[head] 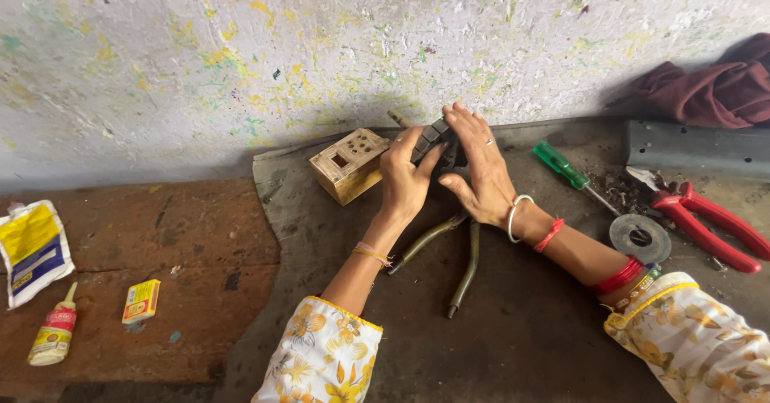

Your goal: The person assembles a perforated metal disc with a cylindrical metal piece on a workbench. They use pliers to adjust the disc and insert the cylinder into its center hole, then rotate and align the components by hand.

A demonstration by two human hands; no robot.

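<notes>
A small dark grey block-shaped part (434,136) is gripped between both hands at the back of the bench, approx. centre of the head view, just in front of the paint-flecked wall (241,58). The left hand (407,180) is closed round the part's near side, thumb and fingers curled on it; the right hand (475,166) is laid over the top and far side, fingers spread flat, thumb tucked under. What sort of part it is can't be told, as most of it is hidden by the fingers. Just to the L of the left hand, a small tan wooden box w/ holes in its faces (350,164) is seen, tilted, touching or nearly touching the fingers. Below the hands, a pair of pliers w/ dull olive handles (449,251) is laid on the dark metal sheet (513,331), handles pointed toward the person. To the R, a green-handled screwdriver (563,166) is laid near the right wrist, w/ a round metal disc (640,238) beside it and red-handled pliers (710,222) further R. A maroon cloth (718,90) is bunched in the far R corner. On the bare wood at L, well apart: a white and yellow pouch (30,251), a small glue bottle (54,332) and a small yellow box (142,301).
</notes>
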